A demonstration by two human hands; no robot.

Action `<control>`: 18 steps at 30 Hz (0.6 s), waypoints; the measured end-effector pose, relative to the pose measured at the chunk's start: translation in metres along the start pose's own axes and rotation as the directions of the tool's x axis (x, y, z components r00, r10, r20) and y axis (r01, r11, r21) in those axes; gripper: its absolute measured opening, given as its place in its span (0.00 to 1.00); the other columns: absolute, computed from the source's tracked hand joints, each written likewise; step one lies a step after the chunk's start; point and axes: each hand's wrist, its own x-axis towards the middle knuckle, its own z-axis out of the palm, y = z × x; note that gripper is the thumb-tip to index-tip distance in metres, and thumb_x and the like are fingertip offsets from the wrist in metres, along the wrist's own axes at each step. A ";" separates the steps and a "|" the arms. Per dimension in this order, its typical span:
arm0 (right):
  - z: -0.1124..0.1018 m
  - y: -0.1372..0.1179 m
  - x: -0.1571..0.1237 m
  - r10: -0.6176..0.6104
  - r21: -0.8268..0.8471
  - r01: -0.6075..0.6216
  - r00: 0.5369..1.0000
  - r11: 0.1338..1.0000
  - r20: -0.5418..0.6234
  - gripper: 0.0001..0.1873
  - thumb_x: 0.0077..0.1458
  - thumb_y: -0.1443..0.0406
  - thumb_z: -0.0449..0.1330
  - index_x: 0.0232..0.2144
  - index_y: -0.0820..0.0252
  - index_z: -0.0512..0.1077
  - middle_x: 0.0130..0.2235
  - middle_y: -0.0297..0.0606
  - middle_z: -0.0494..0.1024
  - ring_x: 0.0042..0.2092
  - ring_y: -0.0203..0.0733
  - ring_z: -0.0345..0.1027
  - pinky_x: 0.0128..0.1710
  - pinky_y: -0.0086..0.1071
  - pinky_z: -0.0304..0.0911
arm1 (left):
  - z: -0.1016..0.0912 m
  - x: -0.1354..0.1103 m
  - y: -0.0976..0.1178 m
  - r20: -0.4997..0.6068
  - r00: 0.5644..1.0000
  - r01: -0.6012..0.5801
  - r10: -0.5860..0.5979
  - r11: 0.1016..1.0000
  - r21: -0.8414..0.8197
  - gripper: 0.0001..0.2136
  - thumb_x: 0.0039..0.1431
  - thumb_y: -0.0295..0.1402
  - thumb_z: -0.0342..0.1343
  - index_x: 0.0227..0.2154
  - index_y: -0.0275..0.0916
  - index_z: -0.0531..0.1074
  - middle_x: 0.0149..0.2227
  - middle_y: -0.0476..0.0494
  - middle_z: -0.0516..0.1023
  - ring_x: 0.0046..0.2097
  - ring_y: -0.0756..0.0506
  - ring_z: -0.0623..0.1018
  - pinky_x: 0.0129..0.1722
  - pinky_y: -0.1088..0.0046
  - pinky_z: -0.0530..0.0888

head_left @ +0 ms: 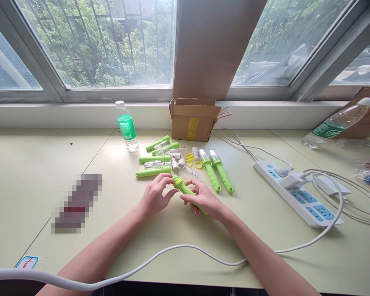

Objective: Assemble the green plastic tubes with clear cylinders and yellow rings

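Observation:
A green plastic handle (186,190) with a ribbed, threaded end lies tilted across my right hand (205,199), whose fingers wrap its body. Around its neck sits a yellow ring (178,181). My left hand (156,195) has its fingertips closed at the threaded end, touching it. Just beyond my hands lie loose yellow rings (198,165), a clear tube (191,173), white-capped pieces (174,164) and several more green handles (153,172). To the right, two green handles (222,174) have clear tubes fitted on their far ends.
An open cardboard box (191,121) stands by the wall, with a green-labelled water bottle (127,128) to its left. A white power strip (296,197) with plugs lies right. Its cable (179,246) crosses near my forearms. A larger bottle (336,125) leans far right. A blurred patch (77,203) lies left.

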 end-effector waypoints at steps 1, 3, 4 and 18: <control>0.000 0.000 0.000 -0.002 0.010 0.002 1.000 1.000 -0.002 0.22 0.47 0.53 0.63 0.39 0.55 0.61 0.26 0.29 0.73 0.15 0.31 0.60 0.12 0.25 0.51 | -0.001 0.000 0.001 0.010 1.000 -0.006 0.006 1.000 -0.005 0.10 0.57 0.33 0.56 0.41 0.41 0.65 0.45 0.40 0.71 0.42 0.45 0.74 0.34 0.68 0.77; -0.001 -0.001 0.000 -0.019 0.023 0.019 1.000 1.000 -0.006 0.20 0.48 0.53 0.63 0.37 0.56 0.61 0.27 0.30 0.73 0.16 0.31 0.61 0.12 0.25 0.52 | -0.002 0.001 0.002 0.033 0.999 -0.015 0.015 1.000 -0.018 0.11 0.56 0.32 0.56 0.42 0.41 0.65 0.46 0.40 0.71 0.43 0.45 0.74 0.33 0.69 0.77; -0.001 -0.001 0.000 -0.033 0.024 0.033 0.999 0.999 -0.001 0.19 0.49 0.53 0.62 0.37 0.57 0.62 0.27 0.31 0.73 0.16 0.31 0.62 0.13 0.25 0.53 | -0.002 0.001 0.002 0.037 0.999 -0.015 0.015 1.000 -0.021 0.11 0.57 0.31 0.56 0.42 0.41 0.65 0.46 0.40 0.71 0.42 0.46 0.74 0.33 0.69 0.76; 0.000 0.000 0.001 -0.025 -0.004 0.024 0.998 1.000 -0.053 0.20 0.45 0.55 0.66 0.36 0.58 0.66 0.17 0.24 0.64 0.16 0.31 0.57 0.12 0.24 0.51 | 0.003 0.000 -0.001 -0.047 0.999 0.020 -0.019 1.000 0.017 0.06 0.58 0.32 0.55 0.38 0.40 0.66 0.42 0.43 0.72 0.36 0.49 0.73 0.34 0.71 0.75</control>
